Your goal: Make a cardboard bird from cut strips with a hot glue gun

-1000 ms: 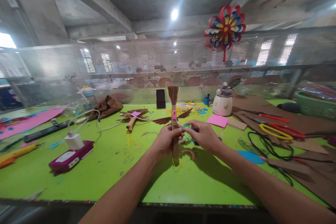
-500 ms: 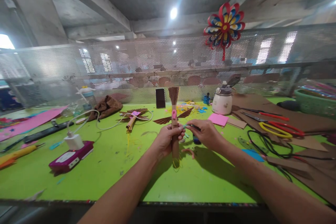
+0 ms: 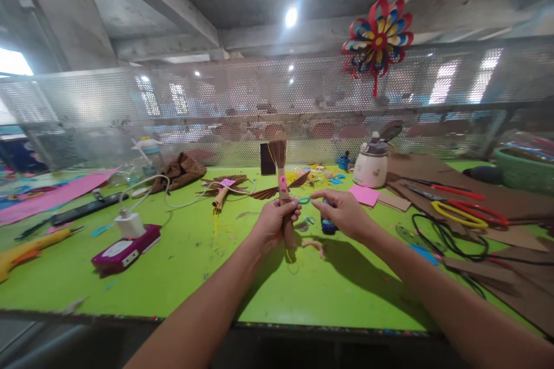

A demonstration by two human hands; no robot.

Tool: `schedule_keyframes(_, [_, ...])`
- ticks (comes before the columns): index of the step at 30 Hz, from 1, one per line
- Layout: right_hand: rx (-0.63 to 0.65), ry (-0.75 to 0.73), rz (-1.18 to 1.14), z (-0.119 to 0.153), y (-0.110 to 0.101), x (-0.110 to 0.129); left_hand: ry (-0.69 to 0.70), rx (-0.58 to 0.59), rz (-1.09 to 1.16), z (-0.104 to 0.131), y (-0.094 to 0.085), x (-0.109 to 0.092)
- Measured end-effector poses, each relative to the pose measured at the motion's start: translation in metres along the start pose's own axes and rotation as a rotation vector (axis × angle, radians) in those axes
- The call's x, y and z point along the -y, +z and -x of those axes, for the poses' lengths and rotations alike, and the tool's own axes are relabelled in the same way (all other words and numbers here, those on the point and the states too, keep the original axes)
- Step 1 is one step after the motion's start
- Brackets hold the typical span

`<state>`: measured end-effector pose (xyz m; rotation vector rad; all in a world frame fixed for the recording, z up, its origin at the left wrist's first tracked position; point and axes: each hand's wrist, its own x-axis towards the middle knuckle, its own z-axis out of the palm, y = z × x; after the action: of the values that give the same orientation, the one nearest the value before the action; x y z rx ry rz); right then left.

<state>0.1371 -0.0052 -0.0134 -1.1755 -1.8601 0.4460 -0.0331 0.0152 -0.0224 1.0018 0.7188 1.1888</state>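
My left hand (image 3: 277, 219) is closed around the stem of a brown paper craft (image 3: 289, 233), held upright above the table. The craft has a fanned top, pleated side wings and a pink loop on its front. From the fingertips of that hand a small teal loop (image 3: 304, 200) sticks out to the right. My right hand (image 3: 341, 213) is just right of the loop, its index finger and thumb apart with a gap before the loop. Partly behind it on the table stands a small dark blue bottle (image 3: 328, 225). A curled pink strip (image 3: 314, 247) lies below.
A similar brown craft (image 3: 223, 187) lies left on the green table (image 3: 173, 282). Left of it are a magenta power strip (image 3: 127, 251) and a yellow glue gun (image 3: 34, 248). Scissors (image 3: 459, 214), black cable and cardboard (image 3: 515, 242) lie right; a white bottle (image 3: 370, 164) stands behind.
My right fingers have parted and drawn slightly away from my left hand, leaving the teal loop showing at the left fingertips. The brown craft tilts a little more to the left.
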Motion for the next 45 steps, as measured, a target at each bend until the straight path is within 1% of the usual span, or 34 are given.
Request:
schedule_keyframes(2, [0.078,-0.002,0.095,0.002,0.000,0.003,0.021,-0.055,0.000,-0.002,-0.002,-0.002])
schedule_keyframes(4, [0.193,-0.024,0.183,0.005,0.001,0.008,0.029,-0.092,-0.001,-0.002,-0.002,-0.003])
schedule_keyframes(6, [0.339,-0.044,0.230,0.008,0.000,0.013,0.031,-0.096,-0.001,-0.003,-0.002,-0.004])
schedule_keyframes(8, [0.489,-0.049,0.240,0.011,-0.002,0.016,0.028,-0.076,0.003,-0.003,-0.002,-0.004])
schedule_keyframes(9, [0.533,-0.045,0.249,0.011,-0.003,0.017,0.024,-0.065,0.005,-0.003,-0.002,-0.004])
schedule_keyframes(10, [0.536,-0.041,0.268,0.011,-0.006,0.017,0.017,-0.055,0.007,-0.003,-0.002,-0.003])
schedule_keyframes(11, [0.493,-0.041,0.300,0.011,-0.008,0.016,0.009,-0.048,0.009,-0.003,-0.002,-0.003])
schedule_keyframes(12, [0.413,-0.046,0.337,0.009,-0.012,0.014,0.001,-0.039,0.009,-0.003,-0.002,-0.003])
schedule_keyframes(14, [0.197,-0.064,0.385,0.005,-0.020,0.010,-0.008,-0.012,0.006,-0.003,-0.003,-0.002])
schedule_keyframes(16, [0.006,-0.086,0.375,0.001,-0.027,0.004,-0.009,0.019,0.002,-0.003,-0.002,-0.002])
schedule_keyframes(17, [-0.059,-0.091,0.357,-0.001,-0.030,0.002,-0.013,0.027,0.001,-0.002,-0.001,-0.003])
schedule_keyframes(18, [-0.097,-0.091,0.333,-0.002,-0.031,0.001,-0.020,0.030,-0.001,-0.001,0.000,-0.003])
schedule_keyframes(19, [-0.109,-0.085,0.303,-0.003,-0.032,0.000,-0.030,0.030,-0.002,0.001,0.002,-0.004])
schedule_keyframes(22, [-0.060,-0.058,0.213,-0.003,-0.029,0.001,-0.056,0.047,-0.004,0.005,0.006,-0.005])
schedule_keyframes(23, [-0.062,-0.050,0.206,-0.003,-0.028,0.001,-0.062,0.060,-0.003,0.006,0.007,-0.005])
schedule_keyframes(26, [-0.153,-0.020,0.266,-0.006,-0.030,-0.004,-0.069,0.099,0.011,0.008,0.008,-0.006])
schedule_keyframes(27, [-0.165,-0.011,0.302,-0.008,-0.033,-0.007,-0.068,0.108,0.016,0.009,0.008,-0.006])
schedule_keyframes(28, [-0.140,-0.003,0.341,-0.010,-0.036,-0.011,-0.065,0.114,0.021,0.008,0.007,-0.007])
schedule_keyframes(29, [-0.071,0.005,0.386,-0.011,-0.040,-0.015,-0.060,0.116,0.026,0.008,0.006,-0.007])
schedule_keyframes(32, [0.248,0.036,0.511,-0.012,-0.048,-0.025,-0.037,0.107,0.037,0.007,0.003,-0.007])
schedule_keyframes(33, [0.335,0.041,0.536,-0.011,-0.048,-0.028,-0.032,0.100,0.039,0.006,0.002,-0.007])
schedule_keyframes(35, [0.437,0.041,0.566,-0.008,-0.047,-0.030,-0.027,0.081,0.041,0.005,0.001,-0.007])
schedule_keyframes(38, [0.473,0.044,0.606,-0.005,-0.041,-0.033,-0.014,0.066,0.040,0.004,-0.001,-0.007])
schedule_keyframes(41, [0.463,0.080,0.653,-0.003,-0.034,-0.035,0.002,0.057,0.028,0.002,-0.003,-0.005])
schedule_keyframes(45, [0.459,0.133,0.751,-0.004,-0.030,-0.040,0.003,0.014,0.024,0.000,-0.005,-0.003])
